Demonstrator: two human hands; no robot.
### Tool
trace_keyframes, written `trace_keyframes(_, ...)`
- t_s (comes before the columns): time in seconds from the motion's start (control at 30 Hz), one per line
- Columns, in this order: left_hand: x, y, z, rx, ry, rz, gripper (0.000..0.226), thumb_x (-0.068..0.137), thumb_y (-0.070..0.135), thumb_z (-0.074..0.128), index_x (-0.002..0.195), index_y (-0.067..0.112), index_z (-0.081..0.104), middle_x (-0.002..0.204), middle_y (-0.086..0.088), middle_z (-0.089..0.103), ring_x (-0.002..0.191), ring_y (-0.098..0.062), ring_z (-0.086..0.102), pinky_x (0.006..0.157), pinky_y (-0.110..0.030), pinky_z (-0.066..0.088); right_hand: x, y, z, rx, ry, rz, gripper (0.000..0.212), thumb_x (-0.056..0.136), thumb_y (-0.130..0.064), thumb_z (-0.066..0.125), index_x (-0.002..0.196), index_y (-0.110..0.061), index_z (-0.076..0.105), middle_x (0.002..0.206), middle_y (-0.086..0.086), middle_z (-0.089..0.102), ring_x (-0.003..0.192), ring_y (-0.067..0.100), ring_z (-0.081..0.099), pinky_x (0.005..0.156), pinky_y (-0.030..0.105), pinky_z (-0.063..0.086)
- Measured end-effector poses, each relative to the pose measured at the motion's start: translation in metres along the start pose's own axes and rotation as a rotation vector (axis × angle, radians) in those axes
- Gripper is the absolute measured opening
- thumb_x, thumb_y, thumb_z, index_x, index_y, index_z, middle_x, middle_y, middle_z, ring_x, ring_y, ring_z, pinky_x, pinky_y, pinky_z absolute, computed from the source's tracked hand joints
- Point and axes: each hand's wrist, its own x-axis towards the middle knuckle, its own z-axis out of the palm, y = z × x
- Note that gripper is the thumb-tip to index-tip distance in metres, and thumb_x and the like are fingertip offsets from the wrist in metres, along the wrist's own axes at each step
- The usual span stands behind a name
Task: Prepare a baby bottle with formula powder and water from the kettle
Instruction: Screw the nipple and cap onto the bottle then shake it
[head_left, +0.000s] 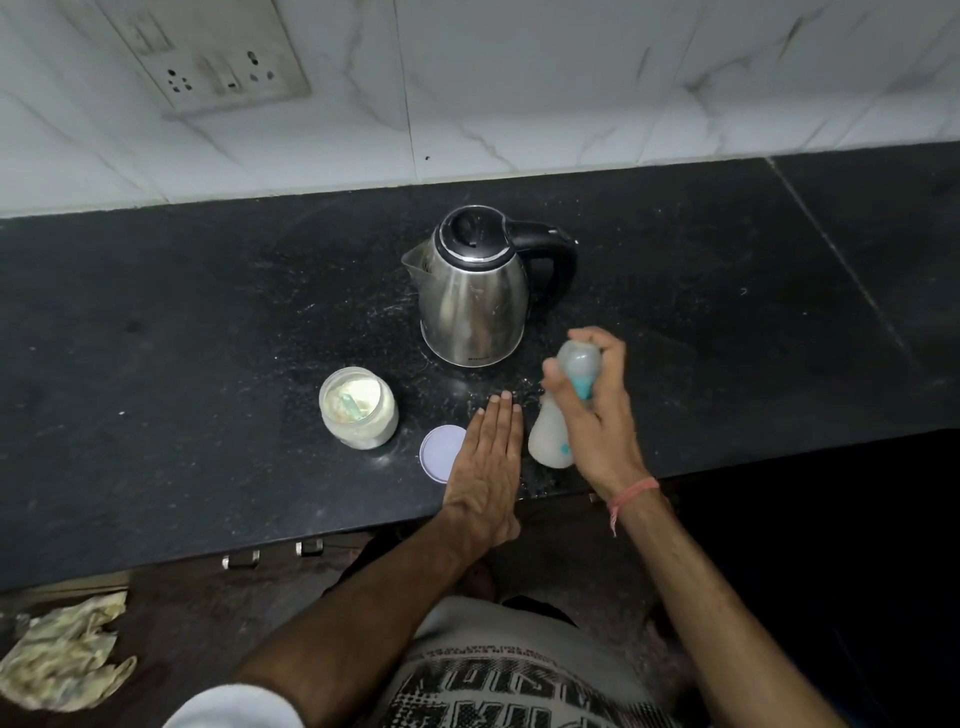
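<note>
Your grey printed shirt (519, 670) fills the bottom centre of the frame. Left hand (485, 467) lies flat on the black speckled stone counter (208, 322), fingers straight and pressed together, its edge covering part of the round pale lilac jar lid (439, 452). Right hand (597, 410), a pink thread bracelet (631, 493) at the wrist, grips the cloudy plastic baby bottle with teal collar (563, 410); fingers curl around its upper part, bottle tilted and blurred, centre right. Open glass jar of cream formula powder (358, 408) with a teal scoop inside sits left of the lid. Steel electric kettle with black handle (478, 291) stands just above, lid closed. Crumpled yellowish cloth (62, 654), lower left.
</note>
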Motion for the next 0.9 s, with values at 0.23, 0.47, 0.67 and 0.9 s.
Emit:
trace_keyframes(0.23,0.002,0.0,0.002,-0.012,0.019,0.001,0.155,0.085,0.075,0.068,0.164,-0.017,-0.029,0.174,-0.042,-0.033,0.173,-0.052,-0.015,0.141,-0.059,0.003,-0.004,0.005,-0.004,-0.05,0.044,-0.04,0.04,0.109,-0.033,0.069,0.14,-0.034,0.044,0.12,-0.028,0.059,0.096,0.017,0.071,0.084,0.049,0.063)
trace_keyframes(0.47,0.002,0.0,0.001,-0.04,-0.006,0.003,0.157,0.085,0.08,0.066,0.166,-0.014,-0.028,0.176,-0.039,-0.033,0.173,-0.05,-0.017,0.141,-0.059,0.002,-0.009,0.018,-0.004,-0.076,0.019,0.022,0.053,0.107,-0.034,0.072,0.149,-0.027,0.04,0.116,-0.022,0.06,0.098,0.006,0.068,0.088,0.027,0.061)
trace_keyframes(0.67,0.002,-0.003,-0.01,-0.1,-0.017,0.014,0.15,0.089,0.09,0.054,0.172,-0.01,-0.02,0.182,-0.033,-0.025,0.174,-0.046,-0.016,0.142,-0.057,-0.005,-0.006,0.026,-0.006,-0.058,-0.04,0.017,0.042,0.105,-0.033,0.074,0.136,-0.023,0.047,0.117,-0.02,0.061,0.103,0.004,0.066,0.09,0.026,0.057)
trace_keyframes(0.9,-0.015,-0.026,-0.037,-0.324,0.058,-0.027,0.131,0.095,0.082,0.051,0.179,-0.002,-0.003,0.189,-0.022,-0.007,0.177,-0.034,-0.011,0.142,-0.05,-0.005,0.003,0.029,0.001,-0.072,-0.122,-0.016,0.044,0.103,-0.035,0.077,0.133,-0.029,0.045,0.12,0.0,0.067,0.108,0.014,0.07,0.091,0.026,0.059)
